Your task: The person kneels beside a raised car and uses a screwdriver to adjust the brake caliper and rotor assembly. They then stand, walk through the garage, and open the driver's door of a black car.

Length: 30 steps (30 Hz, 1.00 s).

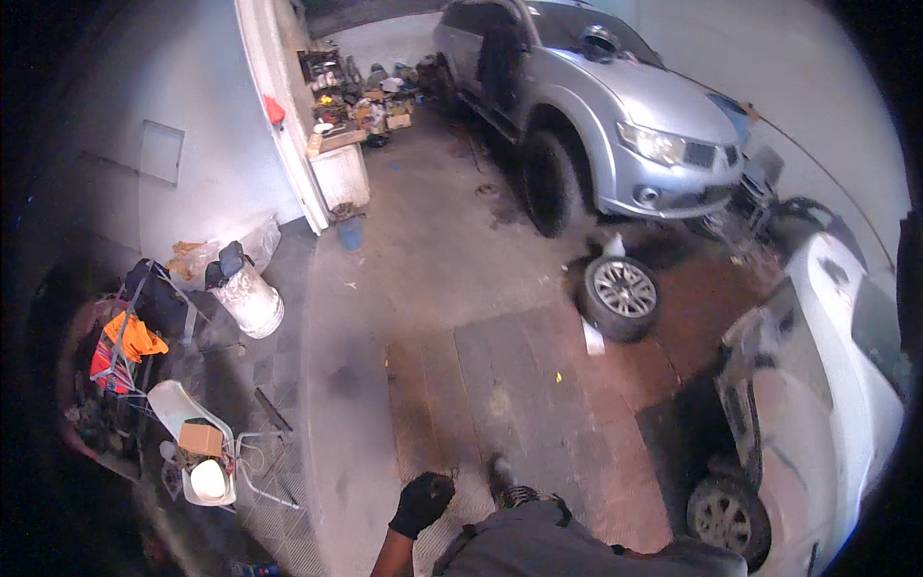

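Fingers of the left hand are curled inward inside a black glove, closed loosely on nothing that can be made out; the hand hangs free over the garage floor, touching no object. Only the bare forearm below the glove shows at the lower edge, and the right hand is out of sight, so its fingers cannot be told. Just right of the glove, a dark shoe stands on the ribbed steel floor plates, with grey trousers beneath the camera. Well ahead, a loose wheel with a silver alloy rim stands on edge beside a silver SUV, which appears to lack its front wheel, though the shadow makes that uncertain. At the right, a white car runs along the frame edge. To the left, a white plastic chair carries a small cardboard box, near a white drum and a heap of bags with orange cloth. A cluttered workbench stands far back.
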### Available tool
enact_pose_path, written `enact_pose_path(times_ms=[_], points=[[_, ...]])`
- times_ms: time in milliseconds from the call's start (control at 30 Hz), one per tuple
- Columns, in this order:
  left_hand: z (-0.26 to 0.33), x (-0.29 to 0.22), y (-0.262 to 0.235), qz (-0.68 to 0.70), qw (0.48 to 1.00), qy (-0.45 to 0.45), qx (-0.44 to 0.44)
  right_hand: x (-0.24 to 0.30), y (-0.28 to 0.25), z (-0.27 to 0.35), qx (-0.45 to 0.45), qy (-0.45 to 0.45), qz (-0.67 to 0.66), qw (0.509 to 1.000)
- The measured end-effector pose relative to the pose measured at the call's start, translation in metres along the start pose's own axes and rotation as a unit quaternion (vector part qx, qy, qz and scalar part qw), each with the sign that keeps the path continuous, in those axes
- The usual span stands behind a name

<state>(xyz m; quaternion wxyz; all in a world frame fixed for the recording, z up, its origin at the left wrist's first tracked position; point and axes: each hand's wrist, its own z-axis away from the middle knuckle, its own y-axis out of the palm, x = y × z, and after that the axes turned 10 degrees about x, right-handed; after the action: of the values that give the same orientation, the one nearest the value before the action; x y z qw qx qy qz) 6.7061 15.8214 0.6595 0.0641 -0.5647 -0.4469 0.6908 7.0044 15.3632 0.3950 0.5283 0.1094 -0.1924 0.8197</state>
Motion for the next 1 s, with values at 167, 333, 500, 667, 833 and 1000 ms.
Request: enact_pose_path(times_ms=[167,333,500,667,833,1000], points=[[-0.14,0.046,-0.037,0.059,0.998,0.004,0.015,0.08,-0.247,-0.109,-0.074,-0.132,0.255,0.955],[-0.27,0.116,-0.091,-0.05,0.999,-0.009,0.002,0.325,-0.539,-0.196,-0.207,-0.289,-0.054,0.933],[-0.39,0.206,-0.156,0.043,0.996,-0.069,-0.047,0.552,-0.682,-0.252,-0.113,-0.342,-0.368,0.857],[-0.57,0.289,-0.236,0.001,0.997,-0.079,-0.019,0.563,-0.746,-0.335,-0.244,-0.258,0.439,0.825],[-0.754,0.32,-0.347,0.045,0.998,0.012,-0.048,0.559,-0.744,-0.36,-0.048,-0.057,-0.07,0.995],[-0.923,0.398,-0.375,0.051,0.998,-0.04,0.012,0.615,-0.842,-0.419,0.011,0.005,-0.118,0.993]])
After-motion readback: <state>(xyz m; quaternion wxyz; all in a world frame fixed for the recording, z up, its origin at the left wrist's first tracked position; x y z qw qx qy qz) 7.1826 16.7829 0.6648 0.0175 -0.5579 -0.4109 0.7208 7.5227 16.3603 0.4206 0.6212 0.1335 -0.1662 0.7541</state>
